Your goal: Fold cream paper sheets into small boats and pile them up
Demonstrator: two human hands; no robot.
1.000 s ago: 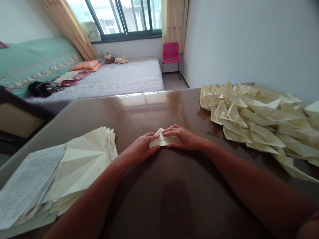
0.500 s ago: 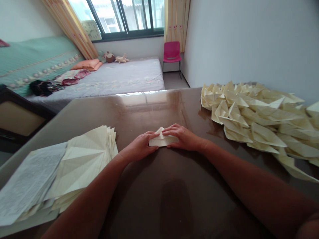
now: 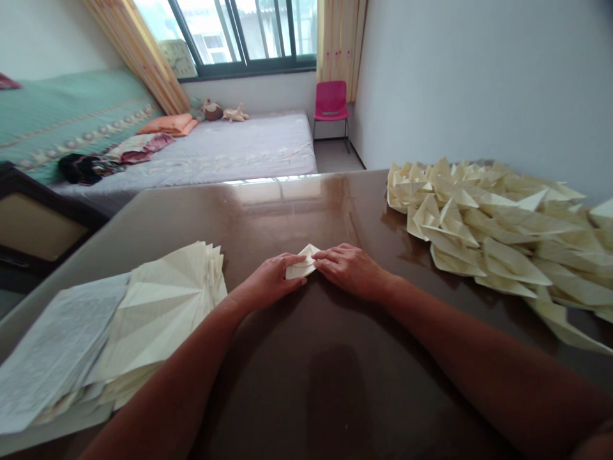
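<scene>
A small piece of folded cream paper (image 3: pixel 297 271) with a raised peak lies at the middle of the brown table (image 3: pixel 268 383). My left hand (image 3: pixel 271 281) pinches its left end, thumb along the near edge and fingers on top. From the other side, my right hand (image 3: pixel 352 269) has its fingers closed together over the right end of the paper, hiding that part. Left of my hands is a stack of creased cream sheets (image 3: pixel 158 300), overlapping a pile of printed grey sheets (image 3: pixel 62 338). Many folded cream paper pieces (image 3: pixel 502 223) are heaped on the right.
Beyond the table stand a bed (image 3: pixel 258 140) and a pink chair (image 3: pixel 331 102). A dark wooden chair or cabinet piece (image 3: pixel 38 223) is at the left edge. The white wall (image 3: pixel 479 83) rises behind the heap on the right.
My right hand has closed in on the right end of the folded paper, and that end, flat and visible before, is now folded in or covered. My left hand has barely moved.
</scene>
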